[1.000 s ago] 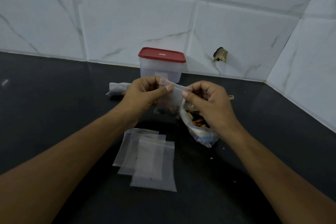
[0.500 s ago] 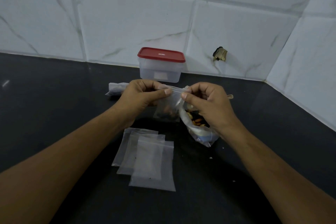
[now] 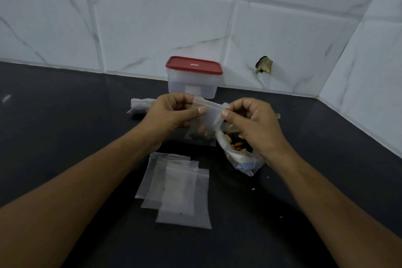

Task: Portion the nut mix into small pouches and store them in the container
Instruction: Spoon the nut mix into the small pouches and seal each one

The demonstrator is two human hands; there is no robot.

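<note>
Before the lidded container (image 3: 193, 86), your left grip (image 3: 173, 113) and right grip (image 3: 252, 122) pinch the pouch (image 3: 206, 121) by its top edge. It holds nuts (image 3: 202, 135).

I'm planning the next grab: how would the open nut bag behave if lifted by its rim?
The nut bag looks like thin crumpled film, so it would probably sag rather than hold shape. Its mouth gapes open with nuts showing, so tilting it might spill them. It seems partly full, so likely light.

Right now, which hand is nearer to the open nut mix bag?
Right. The right hand is over the nut mix bag; the left hand is farther left, beyond the small pouch both pinch.
</note>
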